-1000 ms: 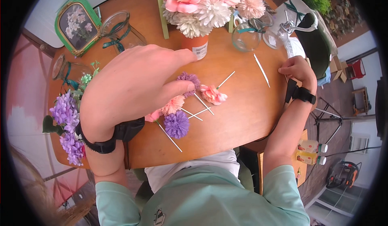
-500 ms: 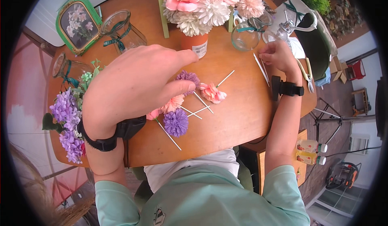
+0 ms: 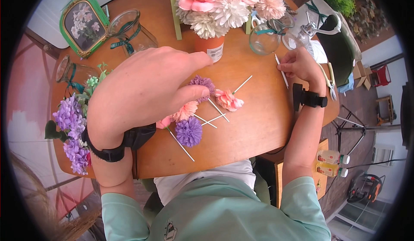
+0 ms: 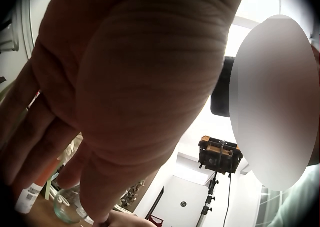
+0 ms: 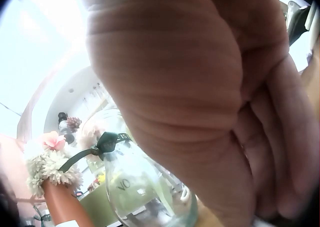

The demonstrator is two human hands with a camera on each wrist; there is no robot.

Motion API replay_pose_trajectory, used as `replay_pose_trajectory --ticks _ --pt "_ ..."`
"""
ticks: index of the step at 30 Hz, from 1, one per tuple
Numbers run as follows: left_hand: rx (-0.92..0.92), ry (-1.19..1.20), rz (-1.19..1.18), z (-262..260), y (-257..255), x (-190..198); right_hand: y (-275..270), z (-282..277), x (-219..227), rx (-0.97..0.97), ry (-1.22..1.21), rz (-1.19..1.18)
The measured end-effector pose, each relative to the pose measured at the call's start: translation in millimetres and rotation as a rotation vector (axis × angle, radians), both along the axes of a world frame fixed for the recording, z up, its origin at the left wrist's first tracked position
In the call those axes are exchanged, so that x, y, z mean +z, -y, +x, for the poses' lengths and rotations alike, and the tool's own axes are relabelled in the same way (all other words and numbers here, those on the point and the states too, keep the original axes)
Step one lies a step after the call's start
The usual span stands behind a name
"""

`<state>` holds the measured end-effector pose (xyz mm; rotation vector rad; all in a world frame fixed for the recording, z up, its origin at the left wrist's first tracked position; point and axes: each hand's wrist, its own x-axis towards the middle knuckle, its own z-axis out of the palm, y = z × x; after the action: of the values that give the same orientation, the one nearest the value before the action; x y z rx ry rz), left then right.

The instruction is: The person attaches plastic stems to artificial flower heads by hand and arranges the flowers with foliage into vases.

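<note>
My left hand [image 3: 148, 90] is over the left half of the table, fingers straight. Its index fingertip reaches the label of an orange pot [image 3: 210, 47], and the thumb points over a purple pompom flower [image 3: 202, 86]. No object shows in the palm in the left wrist view. Toward the right side, my right hand [image 3: 302, 66] pinches a thin white stick [image 3: 283, 78] between thumb and fingertips, low over the table. Loose flowers on white stems lie by the left thumb: a violet one [image 3: 189, 132], a peach one [image 3: 186, 110] and a pink one [image 3: 228, 100].
Pink and white flowers [image 3: 215, 8] fill the orange pot. Glass vases with green ribbons stand at the left [image 3: 144, 38] and back right [image 3: 264, 42]. A framed picture [image 3: 84, 25], purple blossoms [image 3: 71, 116] and, at the right edge, pliers [image 3: 330, 83] are also on the table [image 3: 254, 129].
My right hand has come from the table's right edge leftward to the white stick, uncovering the pliers. Half a second ago two white sticks showed side by side there. My left hand has stayed put.
</note>
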<state>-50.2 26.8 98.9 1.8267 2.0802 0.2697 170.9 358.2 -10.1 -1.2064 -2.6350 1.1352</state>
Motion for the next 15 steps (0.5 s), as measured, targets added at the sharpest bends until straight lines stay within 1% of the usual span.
replay_pose_trajectory --ticks 2,4,5,7,11,15 --pt "-0.002 -0.004 0.005 -0.2 0.3 0.2 1.3 -0.9 0.3 -0.009 0.007 0.006" --pt "-0.003 -0.009 0.009 -0.2 0.4 0.7 2.8 -0.9 -0.8 0.014 -0.072 0.024" --pt "0.000 -0.010 -0.004 -0.3 0.2 1.2 2.9 -1.7 -1.5 0.014 -0.073 0.025" --pt "0.002 -0.010 -0.018 -0.5 0.1 1.1 2.1 -3.4 -3.9 0.111 -0.147 0.085" --pt "0.000 -0.014 -0.003 -0.5 0.5 0.2 -2.1 -4.7 -9.0 0.132 -0.133 0.116" --pt "-0.001 -0.027 -0.013 -0.6 0.0 0.4 -2.6 -4.2 -8.9 0.102 -0.112 0.090"
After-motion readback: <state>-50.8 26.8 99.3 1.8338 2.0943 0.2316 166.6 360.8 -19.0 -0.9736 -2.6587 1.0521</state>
